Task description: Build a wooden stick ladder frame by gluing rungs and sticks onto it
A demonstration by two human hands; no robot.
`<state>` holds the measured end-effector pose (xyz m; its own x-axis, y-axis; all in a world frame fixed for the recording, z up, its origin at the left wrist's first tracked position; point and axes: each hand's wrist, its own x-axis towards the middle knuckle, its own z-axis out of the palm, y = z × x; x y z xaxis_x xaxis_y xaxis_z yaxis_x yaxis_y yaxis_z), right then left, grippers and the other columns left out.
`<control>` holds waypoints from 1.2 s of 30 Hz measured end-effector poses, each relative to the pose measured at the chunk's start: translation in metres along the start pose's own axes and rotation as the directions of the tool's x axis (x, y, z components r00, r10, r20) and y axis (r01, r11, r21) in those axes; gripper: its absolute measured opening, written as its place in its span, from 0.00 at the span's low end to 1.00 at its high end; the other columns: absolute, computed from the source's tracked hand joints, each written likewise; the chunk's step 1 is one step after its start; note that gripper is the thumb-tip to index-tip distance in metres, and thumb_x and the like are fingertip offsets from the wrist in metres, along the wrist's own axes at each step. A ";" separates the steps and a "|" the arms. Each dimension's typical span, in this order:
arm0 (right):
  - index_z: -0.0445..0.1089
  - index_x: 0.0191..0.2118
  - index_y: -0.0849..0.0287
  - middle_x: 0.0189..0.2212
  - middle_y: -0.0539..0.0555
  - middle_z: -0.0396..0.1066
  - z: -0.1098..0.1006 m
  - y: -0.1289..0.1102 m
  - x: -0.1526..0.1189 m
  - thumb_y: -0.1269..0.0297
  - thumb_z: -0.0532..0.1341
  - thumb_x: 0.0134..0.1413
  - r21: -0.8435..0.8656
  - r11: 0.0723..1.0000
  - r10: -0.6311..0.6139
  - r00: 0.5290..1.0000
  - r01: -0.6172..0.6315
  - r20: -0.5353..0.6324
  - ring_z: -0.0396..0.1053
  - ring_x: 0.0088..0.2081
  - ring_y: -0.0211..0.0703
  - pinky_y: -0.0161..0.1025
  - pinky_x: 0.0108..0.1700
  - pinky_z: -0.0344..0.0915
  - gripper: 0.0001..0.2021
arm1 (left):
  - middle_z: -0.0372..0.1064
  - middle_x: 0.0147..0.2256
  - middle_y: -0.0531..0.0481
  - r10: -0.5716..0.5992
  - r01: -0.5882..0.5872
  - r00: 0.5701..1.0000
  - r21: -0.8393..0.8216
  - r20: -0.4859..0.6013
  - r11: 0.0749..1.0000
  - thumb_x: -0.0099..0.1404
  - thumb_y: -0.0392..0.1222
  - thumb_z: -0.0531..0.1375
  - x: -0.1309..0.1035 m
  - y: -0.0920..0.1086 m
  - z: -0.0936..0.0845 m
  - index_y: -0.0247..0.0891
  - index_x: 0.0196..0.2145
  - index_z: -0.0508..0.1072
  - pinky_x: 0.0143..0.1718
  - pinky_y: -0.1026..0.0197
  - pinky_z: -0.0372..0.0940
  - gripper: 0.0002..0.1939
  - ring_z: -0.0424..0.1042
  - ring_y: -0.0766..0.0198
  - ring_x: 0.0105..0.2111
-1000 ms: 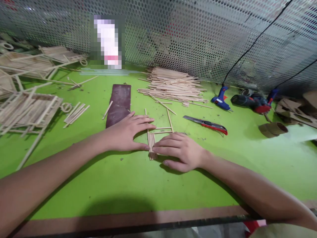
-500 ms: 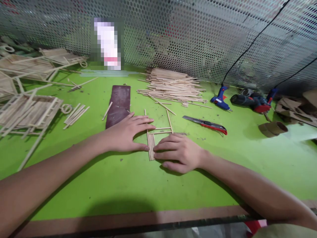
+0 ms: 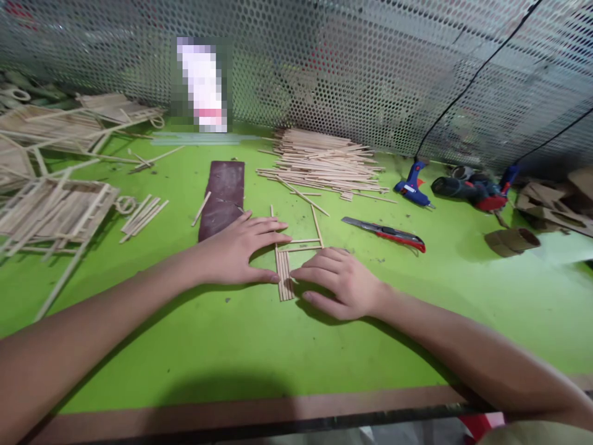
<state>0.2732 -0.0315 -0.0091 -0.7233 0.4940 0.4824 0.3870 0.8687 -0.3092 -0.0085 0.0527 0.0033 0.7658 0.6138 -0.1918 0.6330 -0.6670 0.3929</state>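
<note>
Side by side on the green tabletop lies a row of short wooden sticks (image 3: 285, 281), against a thin stick frame (image 3: 299, 245) with two crosspieces. My left hand (image 3: 243, 250) rests with spread fingers at the frame's left side, its thumb touching the row's left edge and its fingertips over the left upright. To the right, my right hand (image 3: 340, 281) has bent fingers, with the thumb apart from them. Its fingertips are at the row's right edge and nothing is gripped. A brown sanding board (image 3: 225, 191) lies partly behind my left hand.
A utility knife (image 3: 384, 233) lies to the right, with a blue glue gun (image 3: 414, 184) behind it. A stick pile (image 3: 324, 161) is at the back, before a perforated metal screen (image 3: 296, 68). Stick-built models (image 3: 55, 213) stand left; a cardboard ring (image 3: 512, 241) is right.
My right hand has drawn slightly away from the row, its fingers shifting up and right. Another stick at the row's right edge now shows. My left hand stays in place.
</note>
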 end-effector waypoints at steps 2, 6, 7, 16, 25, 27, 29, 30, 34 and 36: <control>0.79 0.52 0.60 0.37 0.55 0.81 0.002 -0.008 0.001 0.59 0.59 0.78 -0.051 0.996 0.066 0.998 -0.067 -0.013 0.75 0.38 0.46 0.44 0.44 0.73 0.13 | 0.55 0.80 0.45 0.006 -0.006 1.000 0.000 -0.008 1.000 0.67 0.83 0.60 0.000 -0.001 0.001 0.54 0.77 0.65 0.80 0.25 0.35 0.51 0.51 0.37 0.80; 0.79 0.50 0.59 0.40 0.54 0.83 0.007 -0.018 0.004 0.58 0.62 0.77 -0.080 0.994 0.078 0.997 -0.076 0.020 0.74 0.39 0.46 0.44 0.44 0.70 0.12 | 0.56 0.79 0.44 0.027 -0.027 0.999 0.007 -0.023 1.000 0.67 0.82 0.60 0.001 -0.003 0.002 0.53 0.77 0.66 0.80 0.26 0.35 0.50 0.52 0.36 0.80; 0.80 0.49 0.59 0.40 0.54 0.83 0.008 -0.018 0.004 0.59 0.62 0.77 -0.090 0.994 0.066 0.998 -0.064 0.018 0.74 0.39 0.45 0.44 0.43 0.69 0.11 | 0.56 0.79 0.44 0.028 -0.028 0.999 0.009 -0.022 1.000 0.68 0.82 0.60 0.002 -0.003 0.002 0.53 0.77 0.66 0.81 0.26 0.35 0.50 0.52 0.36 0.80; 0.80 0.51 0.62 0.42 0.54 0.85 0.004 -0.016 0.002 0.57 0.60 0.77 -0.148 0.984 -0.100 0.995 0.102 0.022 0.75 0.38 0.45 0.47 0.43 0.68 0.15 | 0.54 0.80 0.44 0.003 -0.003 1.000 0.013 0.005 1.000 0.68 0.80 0.61 0.000 0.000 -0.001 0.53 0.77 0.65 0.80 0.25 0.35 0.49 0.50 0.37 0.80; 0.80 0.50 0.60 0.44 0.54 0.85 -0.005 -0.027 0.006 0.61 0.58 0.78 -0.154 0.988 0.000 0.990 0.022 0.140 0.78 0.44 0.48 0.48 0.47 0.71 0.14 | 0.56 0.79 0.43 0.019 -0.019 1.000 -0.002 -0.010 1.000 0.68 0.81 0.61 0.001 -0.001 0.001 0.52 0.77 0.66 0.81 0.27 0.34 0.50 0.51 0.36 0.80; 0.80 0.49 0.60 0.43 0.55 0.84 -0.007 -0.029 0.008 0.61 0.58 0.78 -0.145 0.989 0.022 0.985 0.003 0.172 0.78 0.45 0.49 0.49 0.47 0.72 0.14 | 0.55 0.79 0.42 0.016 -0.016 1.000 0.001 -0.004 1.000 0.68 0.82 0.60 0.001 0.000 0.000 0.51 0.77 0.66 0.81 0.27 0.35 0.50 0.51 0.36 0.80; 0.80 0.48 0.60 0.44 0.55 0.84 -0.008 -0.030 0.009 0.61 0.59 0.77 -0.140 0.990 0.024 0.985 0.000 0.172 0.79 0.48 0.51 0.49 0.50 0.73 0.13 | 0.55 0.79 0.42 0.017 -0.017 1.000 0.001 0.001 1.000 0.68 0.82 0.60 0.000 0.001 -0.001 0.51 0.77 0.66 0.80 0.26 0.35 0.50 0.52 0.36 0.80; 0.80 0.48 0.60 0.45 0.56 0.84 -0.007 -0.030 0.009 0.61 0.59 0.76 -0.140 0.990 0.020 0.986 0.004 0.165 0.79 0.50 0.52 0.49 0.52 0.73 0.13 | 0.55 0.79 0.42 0.018 -0.018 1.000 0.002 0.001 1.000 0.69 0.82 0.59 0.000 0.001 -0.001 0.51 0.77 0.66 0.80 0.26 0.35 0.50 0.52 0.36 0.80; 0.80 0.49 0.59 0.51 0.58 0.85 0.000 -0.028 0.006 0.61 0.59 0.75 -0.139 0.990 0.001 0.994 0.013 0.106 0.79 0.58 0.53 0.50 0.58 0.75 0.13 | 0.55 0.80 0.42 0.016 -0.016 1.000 0.008 0.000 1.000 0.68 0.84 0.57 0.000 0.000 -0.002 0.51 0.77 0.66 0.80 0.25 0.34 0.51 0.51 0.36 0.80; 0.81 0.52 0.60 0.57 0.59 0.83 0.004 -0.026 0.003 0.62 0.58 0.75 -0.140 0.989 -0.034 0.998 0.041 0.054 0.78 0.61 0.52 0.48 0.61 0.75 0.14 | 0.55 0.80 0.42 0.011 -0.011 1.000 0.010 -0.003 1.000 0.67 0.85 0.56 0.000 0.000 -0.003 0.50 0.76 0.67 0.80 0.25 0.34 0.52 0.51 0.36 0.80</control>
<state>0.2585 -0.0525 -0.0026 -0.7661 0.4616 0.4472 0.4330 0.8849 -0.1716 -0.0085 0.0536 0.0058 0.7723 0.6079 -0.1844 0.6257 -0.6778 0.3860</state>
